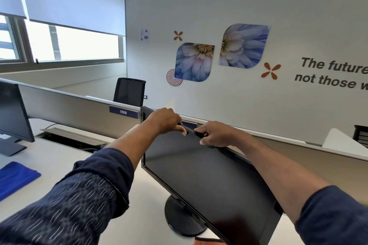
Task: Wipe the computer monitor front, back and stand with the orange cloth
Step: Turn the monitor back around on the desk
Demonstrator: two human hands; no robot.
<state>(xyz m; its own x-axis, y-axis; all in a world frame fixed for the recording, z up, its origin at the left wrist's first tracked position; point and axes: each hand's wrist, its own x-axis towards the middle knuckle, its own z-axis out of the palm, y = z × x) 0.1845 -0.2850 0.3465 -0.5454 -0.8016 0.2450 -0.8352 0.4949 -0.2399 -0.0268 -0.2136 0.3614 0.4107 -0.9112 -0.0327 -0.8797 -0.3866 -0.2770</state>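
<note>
Dark blue patterned sleeves (79,205) are filling the bottom of our view, and both our arms are reaching forward over the pale desk (59,157). We are gripping the top edge of the black flat-screen computer monitor (209,175) with both hands. Our left hand (165,120) is curling its fingers over the edge, with the thumb pressing on the front. Our right hand (214,133), just beside it, is holding the same edge with curled fingers. The monitor is standing on its round black stand base (179,215), its screen dark. The orange cloth (207,241) is lying on the desk, apart from both hands, showing only as a strip under the monitor's lower edge. A folded blue cloth (16,177) is lying at far left, near a second black monitor (12,109). A grey partition (79,109) bearing a "109" plate (123,112) is standing behind.
</note>
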